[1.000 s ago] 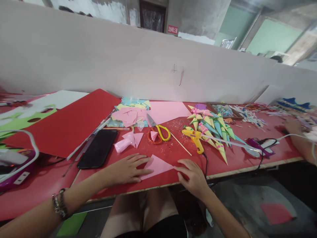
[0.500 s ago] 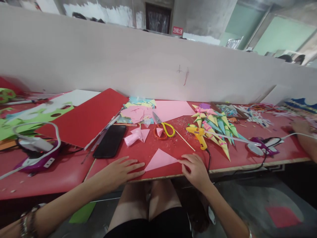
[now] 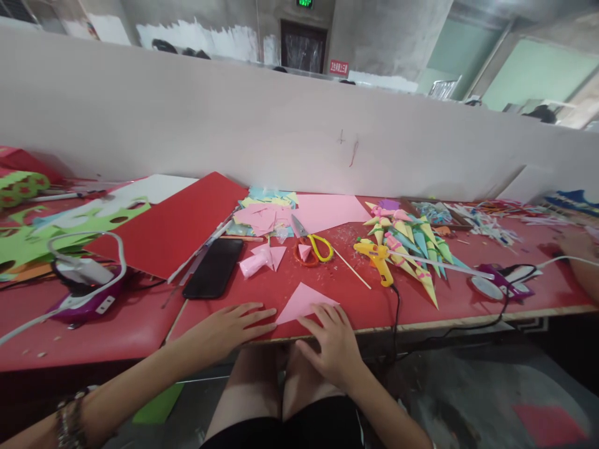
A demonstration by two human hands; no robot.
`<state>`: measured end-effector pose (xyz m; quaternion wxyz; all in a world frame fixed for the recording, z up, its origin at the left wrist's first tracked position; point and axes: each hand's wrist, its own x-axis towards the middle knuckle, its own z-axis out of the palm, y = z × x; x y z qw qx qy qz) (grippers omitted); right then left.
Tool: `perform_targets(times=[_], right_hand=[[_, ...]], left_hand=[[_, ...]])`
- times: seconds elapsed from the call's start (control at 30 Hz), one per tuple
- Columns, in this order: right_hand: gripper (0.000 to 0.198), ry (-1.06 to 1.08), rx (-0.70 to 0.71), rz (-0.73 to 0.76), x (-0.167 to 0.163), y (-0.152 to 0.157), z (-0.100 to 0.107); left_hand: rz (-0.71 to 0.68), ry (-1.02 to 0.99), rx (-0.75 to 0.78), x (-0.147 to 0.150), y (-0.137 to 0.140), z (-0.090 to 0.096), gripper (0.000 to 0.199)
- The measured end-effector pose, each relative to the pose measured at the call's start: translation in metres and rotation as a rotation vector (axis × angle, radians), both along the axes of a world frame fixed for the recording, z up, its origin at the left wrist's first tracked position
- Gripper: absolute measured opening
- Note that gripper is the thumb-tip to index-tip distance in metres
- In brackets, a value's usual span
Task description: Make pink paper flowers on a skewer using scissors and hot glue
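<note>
A pink paper triangle (image 3: 299, 302) lies flat at the front edge of the red table. My left hand (image 3: 241, 323) rests flat at its left corner, fingers stretched out and touching the tip. Over the right part of the paper lies my right hand (image 3: 331, 333), fingers spread, covering some of the lower edge. Beyond the triangle are scissors (image 3: 319, 248) with red and yellow handles, a thin wooden stick (image 3: 352, 268) and small folded pink paper pieces (image 3: 262, 258). A yellow glue gun (image 3: 377, 260) sits to the right, beside a pile of folded paper cones (image 3: 416, 240).
A black phone (image 3: 213, 268) lies left of the paper. Purple power strips (image 3: 87, 305) with cables stand at both sides. Red card (image 3: 180, 227), cut green sheets and a pile of pink paper pieces (image 3: 262, 217) lie farther back, before a white partition (image 3: 262, 125). Another person's arm (image 3: 580, 262) shows at far right.
My right hand has moved left from the triangle's right corner onto its lower right part. The left hand stays at the left corner. The view has shifted slightly.
</note>
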<state>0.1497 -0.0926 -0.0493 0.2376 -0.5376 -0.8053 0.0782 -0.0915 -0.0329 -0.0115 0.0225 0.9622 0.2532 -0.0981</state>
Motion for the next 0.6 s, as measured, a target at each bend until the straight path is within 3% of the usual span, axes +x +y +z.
perform_targets(times=[0.27,0.4,0.6], right_hand=[[0.027,-0.062,0.051,-0.157,0.044,0.006,0.001],[0.028,-0.094,0.055,-0.197,0.058,0.007,-0.001],[0.026,-0.028,0.078,-0.229,0.065,0.005,-0.006]], left_hand=[[-0.015,-0.044,0.008,-0.006,0.002,-0.009,0.075],[-0.006,-0.057,-0.019,-0.006,0.002,-0.005,0.077],[0.131,-0.176,-0.08,0.01,-0.003,0.007,0.052]])
